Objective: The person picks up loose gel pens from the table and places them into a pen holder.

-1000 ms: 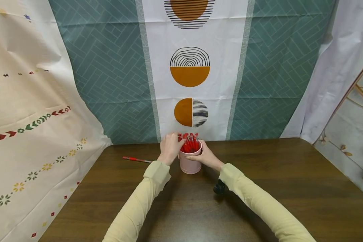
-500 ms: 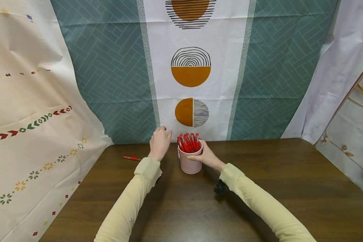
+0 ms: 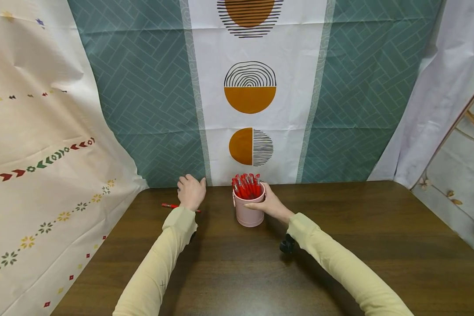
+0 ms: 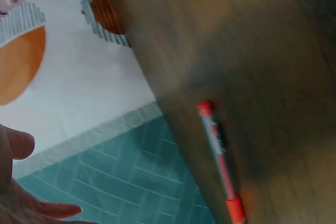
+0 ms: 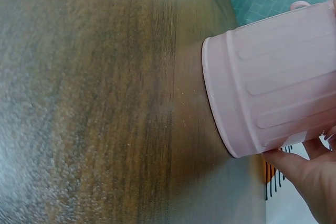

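A pink pail [image 3: 249, 215] stands upright near the back of the table, packed with several red pens [image 3: 247, 188], caps up. My right hand [image 3: 274, 205] grips the pail's right side near the rim; in the right wrist view its thumb and fingers lie against the pink wall [image 5: 278, 77]. Left of the pail, my left hand [image 3: 191, 192] is over a single red pen [image 3: 169, 205] lying on the table and hides part of it. In the left wrist view, the hand's spread fingers hold nothing, and the pen [image 4: 218, 153] lies apart from them.
The dark wooden table [image 3: 237, 281] ends at a hanging backdrop [image 3: 150, 109] of green and white panels. A cream patterned cloth [image 3: 63, 210] hangs along the left side. Below the right cuff is a small black device [image 3: 287, 244].
My left hand has left the pens in the pail and moved left to above the loose pen. My right hand keeps its grip on the pail.
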A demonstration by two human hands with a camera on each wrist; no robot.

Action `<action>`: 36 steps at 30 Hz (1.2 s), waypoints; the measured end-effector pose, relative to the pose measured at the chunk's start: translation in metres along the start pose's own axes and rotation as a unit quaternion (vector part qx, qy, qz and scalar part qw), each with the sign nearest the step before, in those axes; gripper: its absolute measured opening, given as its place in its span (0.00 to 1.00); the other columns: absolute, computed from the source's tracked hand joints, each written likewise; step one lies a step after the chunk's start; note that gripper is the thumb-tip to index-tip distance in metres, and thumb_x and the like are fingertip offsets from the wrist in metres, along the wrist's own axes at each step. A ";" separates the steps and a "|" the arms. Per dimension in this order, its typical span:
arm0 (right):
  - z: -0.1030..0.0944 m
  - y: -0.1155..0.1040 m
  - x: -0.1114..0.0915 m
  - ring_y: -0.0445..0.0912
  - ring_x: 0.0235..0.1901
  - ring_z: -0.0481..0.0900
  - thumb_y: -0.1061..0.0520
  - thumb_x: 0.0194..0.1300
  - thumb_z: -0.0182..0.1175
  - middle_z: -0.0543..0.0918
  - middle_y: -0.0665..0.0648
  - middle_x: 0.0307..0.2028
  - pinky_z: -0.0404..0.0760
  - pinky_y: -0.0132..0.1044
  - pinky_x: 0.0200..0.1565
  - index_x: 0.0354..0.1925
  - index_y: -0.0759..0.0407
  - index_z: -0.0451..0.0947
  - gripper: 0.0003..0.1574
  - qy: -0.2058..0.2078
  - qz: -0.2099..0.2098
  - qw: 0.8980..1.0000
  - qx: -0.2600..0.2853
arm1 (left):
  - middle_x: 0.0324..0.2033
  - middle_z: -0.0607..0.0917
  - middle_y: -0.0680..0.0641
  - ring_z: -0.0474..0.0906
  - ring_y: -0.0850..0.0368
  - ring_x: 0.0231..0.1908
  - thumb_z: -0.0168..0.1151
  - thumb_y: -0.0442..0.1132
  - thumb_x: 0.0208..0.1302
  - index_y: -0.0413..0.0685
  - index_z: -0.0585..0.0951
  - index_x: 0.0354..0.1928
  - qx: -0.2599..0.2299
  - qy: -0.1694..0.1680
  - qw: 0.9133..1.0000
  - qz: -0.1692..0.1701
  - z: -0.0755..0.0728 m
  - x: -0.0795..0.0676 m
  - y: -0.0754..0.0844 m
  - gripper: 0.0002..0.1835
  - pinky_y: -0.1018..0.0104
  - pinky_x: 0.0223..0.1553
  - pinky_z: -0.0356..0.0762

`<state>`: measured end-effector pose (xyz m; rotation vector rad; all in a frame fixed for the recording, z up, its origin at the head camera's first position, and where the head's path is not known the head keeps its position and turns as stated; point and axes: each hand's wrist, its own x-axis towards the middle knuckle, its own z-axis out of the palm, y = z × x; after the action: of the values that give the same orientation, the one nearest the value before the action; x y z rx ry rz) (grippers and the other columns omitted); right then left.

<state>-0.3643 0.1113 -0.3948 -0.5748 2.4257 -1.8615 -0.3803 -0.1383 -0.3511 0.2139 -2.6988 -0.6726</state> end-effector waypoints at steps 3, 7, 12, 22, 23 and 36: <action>0.000 0.009 0.004 0.48 0.54 0.64 0.48 0.44 0.72 0.65 0.55 0.54 0.66 0.44 0.54 0.59 0.54 0.54 0.51 0.012 0.006 1.000 -0.007 | 0.56 0.54 0.19 0.52 0.27 0.56 0.45 0.52 0.67 0.19 0.54 0.58 0.019 0.003 1.000 -0.023 0.004 0.001 -0.008 0.37 0.40 0.54 0.53; 0.001 0.011 0.005 0.48 0.54 0.64 0.48 0.43 0.72 0.65 0.54 0.54 0.66 0.45 0.53 0.58 0.53 0.54 0.50 0.019 0.005 1.000 -0.008 | 0.59 0.48 0.19 0.44 0.27 0.59 0.45 0.57 0.65 0.20 0.52 0.60 0.041 0.011 0.997 -0.060 0.007 0.004 -0.021 0.43 0.35 0.54 0.44; 0.001 0.011 0.005 0.47 0.53 0.64 0.48 0.43 0.72 0.65 0.53 0.53 0.67 0.44 0.53 0.58 0.52 0.55 0.49 0.021 0.007 1.000 -0.006 | 0.60 0.41 0.20 0.37 0.27 0.61 0.44 0.61 0.63 0.20 0.47 0.62 0.065 0.014 0.993 -0.096 0.012 0.009 -0.040 0.48 0.33 0.54 0.36; 0.001 0.013 0.005 0.46 0.53 0.64 0.47 0.43 0.73 0.65 0.53 0.53 0.66 0.44 0.53 0.58 0.51 0.55 0.50 0.022 0.008 1.000 -0.009 | 0.61 0.37 0.21 0.31 0.30 0.62 0.41 0.65 0.61 0.19 0.40 0.62 0.083 -0.028 0.981 -0.173 0.022 0.019 -0.070 0.53 0.36 0.55 0.29; 0.001 0.013 0.005 0.47 0.53 0.64 0.47 0.43 0.73 0.65 0.53 0.54 0.65 0.44 0.54 0.58 0.51 0.55 0.50 0.022 0.009 1.000 -0.010 | 0.60 0.37 0.20 0.31 0.29 0.61 0.41 0.65 0.61 0.18 0.40 0.61 0.084 -0.032 0.980 -0.176 0.021 0.018 -0.070 0.53 0.36 0.55 0.30; 0.001 0.014 0.006 0.46 0.53 0.64 0.47 0.43 0.73 0.65 0.52 0.54 0.66 0.44 0.53 0.58 0.50 0.54 0.50 0.026 0.013 0.999 -0.014 | 0.59 0.38 0.17 0.33 0.22 0.58 0.42 0.60 0.64 0.20 0.42 0.62 0.080 -0.093 0.970 -0.209 0.033 0.015 -0.083 0.48 0.33 0.54 0.33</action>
<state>-0.3729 0.1113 -0.4070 -0.5003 2.4829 -1.8581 -0.4013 -0.2005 -0.4137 0.8157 -2.9165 -0.6099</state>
